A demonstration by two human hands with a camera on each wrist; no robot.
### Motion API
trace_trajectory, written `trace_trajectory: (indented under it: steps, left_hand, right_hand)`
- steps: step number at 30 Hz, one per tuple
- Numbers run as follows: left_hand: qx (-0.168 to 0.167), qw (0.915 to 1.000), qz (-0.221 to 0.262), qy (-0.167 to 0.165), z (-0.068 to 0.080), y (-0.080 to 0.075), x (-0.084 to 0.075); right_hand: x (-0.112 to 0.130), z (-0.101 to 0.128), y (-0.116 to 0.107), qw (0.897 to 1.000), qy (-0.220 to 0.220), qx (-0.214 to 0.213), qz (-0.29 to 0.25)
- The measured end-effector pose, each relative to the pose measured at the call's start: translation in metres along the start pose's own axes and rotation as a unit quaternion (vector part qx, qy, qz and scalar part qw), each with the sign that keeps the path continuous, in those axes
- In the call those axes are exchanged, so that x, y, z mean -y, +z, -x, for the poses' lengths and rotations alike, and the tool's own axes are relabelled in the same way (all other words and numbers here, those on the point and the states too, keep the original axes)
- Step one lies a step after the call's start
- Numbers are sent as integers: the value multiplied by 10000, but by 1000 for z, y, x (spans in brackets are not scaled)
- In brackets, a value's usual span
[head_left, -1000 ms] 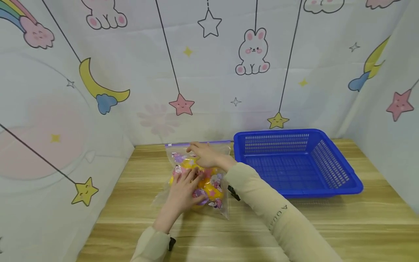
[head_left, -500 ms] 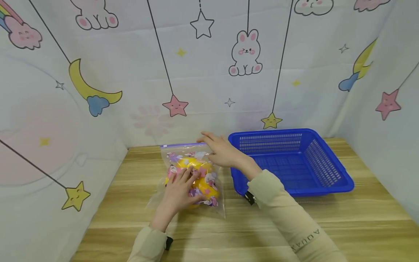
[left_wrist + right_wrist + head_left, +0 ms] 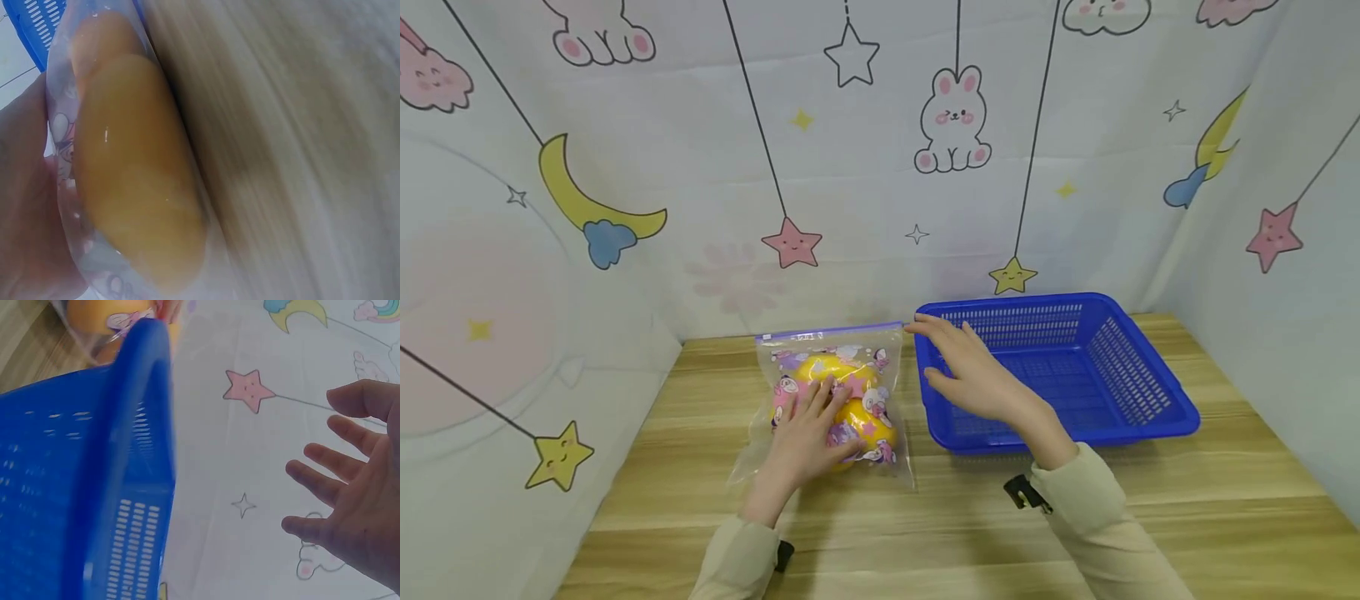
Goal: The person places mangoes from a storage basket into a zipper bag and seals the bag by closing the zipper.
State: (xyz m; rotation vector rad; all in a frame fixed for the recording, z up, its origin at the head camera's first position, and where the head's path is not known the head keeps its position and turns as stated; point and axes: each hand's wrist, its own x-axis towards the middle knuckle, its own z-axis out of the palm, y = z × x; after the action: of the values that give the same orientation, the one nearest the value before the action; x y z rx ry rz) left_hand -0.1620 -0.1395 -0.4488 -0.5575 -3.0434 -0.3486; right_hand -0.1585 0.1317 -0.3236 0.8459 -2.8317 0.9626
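A clear zip bag [image 3: 880, 367] with a purple slider strip and cartoon prints lies on the table, with rounded yellow-orange things [image 3: 137, 169] inside whose kind I cannot tell. My left hand [image 3: 808, 437] rests on top of the bag with its fingers spread. To the right, my right hand [image 3: 977, 371] is raised over the near left part of a blue plastic basket [image 3: 1150, 417]. In the right wrist view the fingers [image 3: 319, 481] of that hand are apart and hold nothing.
The wood-grain table [image 3: 955, 533] carries the bag and the basket. Behind it hangs a white cloth [image 3: 865, 167] printed with stars, moons and rabbits, and more of it stands at both sides.
My right hand has lifted off the bag's upper part and moved right to above the basket's left side. My left hand has stayed on the bag.
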Motion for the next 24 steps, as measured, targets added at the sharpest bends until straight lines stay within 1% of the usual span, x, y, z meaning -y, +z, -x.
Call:
trace_trajectory:
  steps: [3,7,10,14,17,24]
  left_hand:
    - [27,10000,71,8,1,0,1]
    - [-65,9997,237,34,1,0,1]
    - [-202,9992,350,61,0,0,2]
    - [-397,9982,447,43,-1,-3,1]
    - [-511,9977,445,-75,0,-7,-1]
    - [-649,9965,320,-421,2,-18,-8]
  right_hand:
    - [-7,13,-1,9997,220,-128,6]
    - [-18,26,0,9989,348,-320,27]
    - [-27,36,1,9981,431,-434,98]
    - [-39,48,3,9962,603,-546,321]
    - [-47,55,6,9940,706,-697,467]
    - [-60,66,14,9859,697,-1252,865]
